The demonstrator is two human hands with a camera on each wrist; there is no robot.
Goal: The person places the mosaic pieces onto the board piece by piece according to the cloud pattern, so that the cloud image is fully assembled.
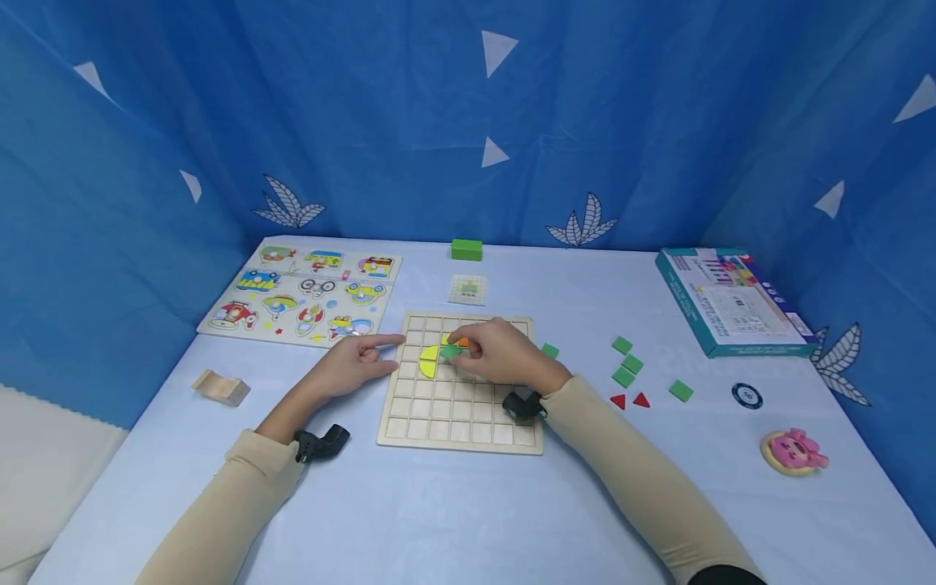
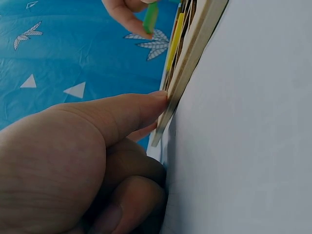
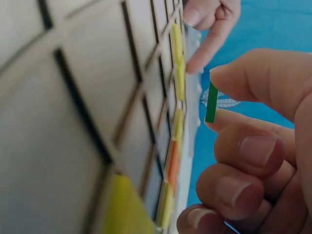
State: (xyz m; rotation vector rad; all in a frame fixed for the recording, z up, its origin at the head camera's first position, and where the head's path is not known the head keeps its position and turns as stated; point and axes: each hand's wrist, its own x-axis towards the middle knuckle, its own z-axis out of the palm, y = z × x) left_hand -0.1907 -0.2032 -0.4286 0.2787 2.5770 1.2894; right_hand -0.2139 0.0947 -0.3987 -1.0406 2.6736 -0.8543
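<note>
Centrally on the tabletop (image 1: 453,520), a pale wooden grid board (image 1: 461,422) with square cells, mostly bare. Already seated near its far-left part: yellow curved pieces (image 1: 428,362) and an orange piece (image 1: 462,342), half hidden under the fingers.

Right hand (image 1: 504,353) over the board's far middle, grip pinched on a thin green tile (image 3: 211,102), thumb on one edge and fingertip on the other, held just above the cells and apart from them. Flat, bright green, seen edge-on from the right wrist.

Left hand (image 1: 351,366) resting on the tabletop at the board's left edge, grip released, index fingertip touching the rim (image 2: 168,100), remaining fingers loosely curled and holding nothing.

Open cells across the whole near half and right side of the board. Right of it, well apart: loose green squares (image 1: 629,364), two red triangles (image 1: 630,400). Further right, a game box (image 1: 731,302) by the blue curtain. Far left, a vehicle peg puzzle (image 1: 307,292); near left, a small wooden block (image 1: 220,387). Just beyond the board's far edge, a pattern card (image 1: 468,288) and a green block (image 1: 466,249).
</note>
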